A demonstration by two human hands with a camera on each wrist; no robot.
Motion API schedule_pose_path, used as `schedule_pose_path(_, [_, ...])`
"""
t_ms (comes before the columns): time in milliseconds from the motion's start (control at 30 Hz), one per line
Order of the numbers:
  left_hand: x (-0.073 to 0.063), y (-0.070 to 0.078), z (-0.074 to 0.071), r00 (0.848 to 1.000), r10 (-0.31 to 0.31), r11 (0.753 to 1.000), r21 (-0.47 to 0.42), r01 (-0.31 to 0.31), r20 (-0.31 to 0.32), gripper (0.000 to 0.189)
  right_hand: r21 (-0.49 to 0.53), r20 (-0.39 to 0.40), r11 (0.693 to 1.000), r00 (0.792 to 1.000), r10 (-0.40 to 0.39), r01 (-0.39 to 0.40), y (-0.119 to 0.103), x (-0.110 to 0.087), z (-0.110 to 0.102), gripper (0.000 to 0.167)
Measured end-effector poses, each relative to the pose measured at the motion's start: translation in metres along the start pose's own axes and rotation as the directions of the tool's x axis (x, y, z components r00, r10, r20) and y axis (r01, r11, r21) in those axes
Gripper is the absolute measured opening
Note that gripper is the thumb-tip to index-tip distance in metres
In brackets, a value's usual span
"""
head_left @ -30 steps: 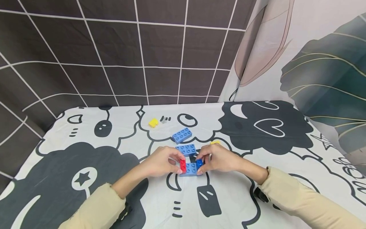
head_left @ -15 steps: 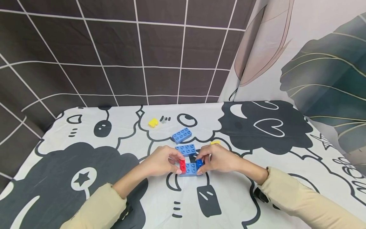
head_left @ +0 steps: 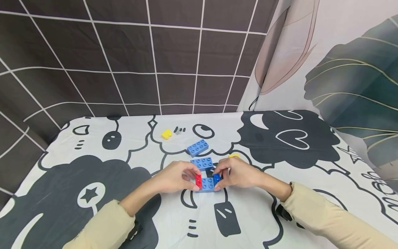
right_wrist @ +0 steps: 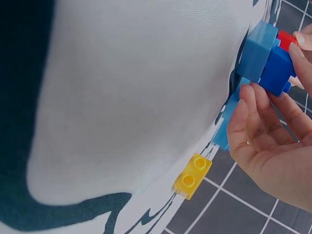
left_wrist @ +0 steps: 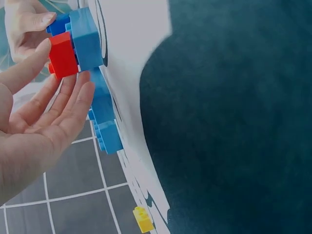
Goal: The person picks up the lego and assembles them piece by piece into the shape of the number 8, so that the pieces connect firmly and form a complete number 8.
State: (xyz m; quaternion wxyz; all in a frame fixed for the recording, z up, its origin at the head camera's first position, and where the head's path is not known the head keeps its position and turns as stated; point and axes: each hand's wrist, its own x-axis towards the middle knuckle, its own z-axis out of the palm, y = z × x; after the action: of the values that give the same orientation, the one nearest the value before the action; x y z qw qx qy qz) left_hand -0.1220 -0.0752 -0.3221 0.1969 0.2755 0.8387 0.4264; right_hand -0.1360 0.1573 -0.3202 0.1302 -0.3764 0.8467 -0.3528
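A light blue building brick [head_left: 207, 185] lies on the patterned cloth between the two hands. My left hand [head_left: 176, 177] pinches a small red brick [head_left: 198, 181] between thumb and fingers at the left end of its top. At the right end, a small dark blue brick [head_left: 216, 178] is pinched by my right hand [head_left: 237, 173]. In the left wrist view the red brick [left_wrist: 63, 55] stands against the light blue brick's studded face [left_wrist: 87, 40]. The right wrist view shows the dark blue brick [right_wrist: 278, 69] seated close on the same light blue brick [right_wrist: 257, 51].
Just beyond the hands lies a second light blue brick [head_left: 202, 163], with a third light blue brick [head_left: 197, 147] farther back. A yellow brick [head_left: 166, 134] sits at the back left. Another yellow brick [right_wrist: 193, 176] lies behind the right hand. A dark gridded curtain [head_left: 174, 58] hangs behind.
Both hands stay almost where they were, still holding the red and dark blue bricks at the light blue brick's ends. Nothing else visibly moves.
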Motion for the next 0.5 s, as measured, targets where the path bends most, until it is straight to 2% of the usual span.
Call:
schedule_pose_path(233, [0.0,-0.0012,-0.0001,0.999,0.029,0.999,0.02,-0.028,-0.025,0.027,0.003,-0.005,1.0,1.0,0.02,-0.02,-0.0003,-0.0001,0.0002,0.028])
schedule_pose_path(500, [0.0003,-0.0014,-0.0002,1.0,0.005,1.0,0.008,-0.005,-0.027,0.028,0.051,0.033,0.998,0.999,0.031,-0.033,0.0037,-0.004,-0.0012,0.031])
